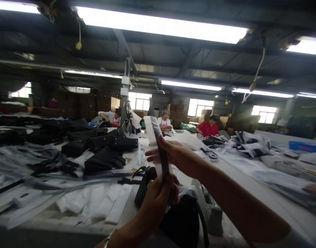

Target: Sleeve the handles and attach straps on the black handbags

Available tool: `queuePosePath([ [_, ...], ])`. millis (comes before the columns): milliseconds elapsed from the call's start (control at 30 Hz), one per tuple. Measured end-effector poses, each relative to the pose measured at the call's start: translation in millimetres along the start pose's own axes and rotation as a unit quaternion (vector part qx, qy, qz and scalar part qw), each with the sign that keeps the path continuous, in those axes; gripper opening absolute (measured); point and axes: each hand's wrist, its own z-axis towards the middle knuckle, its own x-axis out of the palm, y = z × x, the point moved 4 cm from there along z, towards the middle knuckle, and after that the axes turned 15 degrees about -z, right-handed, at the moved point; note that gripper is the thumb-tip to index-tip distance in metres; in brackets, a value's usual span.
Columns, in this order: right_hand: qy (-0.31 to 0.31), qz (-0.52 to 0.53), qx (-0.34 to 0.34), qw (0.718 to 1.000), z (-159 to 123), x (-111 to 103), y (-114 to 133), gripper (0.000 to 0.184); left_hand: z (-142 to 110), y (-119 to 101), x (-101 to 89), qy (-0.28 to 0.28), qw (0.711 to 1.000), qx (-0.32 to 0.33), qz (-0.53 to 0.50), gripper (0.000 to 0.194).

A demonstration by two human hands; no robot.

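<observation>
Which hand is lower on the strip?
The left hand, a light band at its wrist, holds the strip lower down; the right hand holds it higher up.

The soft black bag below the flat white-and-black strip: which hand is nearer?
Left. The left hand holds the strip low, above the bag; the right hand is farther, higher up the strip.
</observation>
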Motion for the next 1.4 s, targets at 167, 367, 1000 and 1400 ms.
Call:
queuePosePath([
  [167, -0.042, 0.153, -0.009, 0.987, 11.5, -12.4, 0.7, 0.033, 6.6, 10.5, -2.6, 0.114, 0.993, 0.011, 0.006, 0.051],
  [367, 0.008, 0.033, 0.014, 0.999, -0.6, -8.1, -19.0, 0.038, 52.8, -74.9, -51.7, 0.0, 0.991, 0.096, -0.089, 0.068],
  [1000, -0.043, -0.219, 0.01, 0.975, -10.8, -51.0, 8.9, 0.061, 84.8, -203.1, -94.8, -0.105, 0.935, 0.307, -0.14, 0.028],
  [1400, -0.263, -0.309, -0.211, 0.889, 49.5, -14.0, 95.8, 0.042, 61.1, -233.5, -8.7, 0.107, 0.901, 0.415, -0.065, 0.024],
])
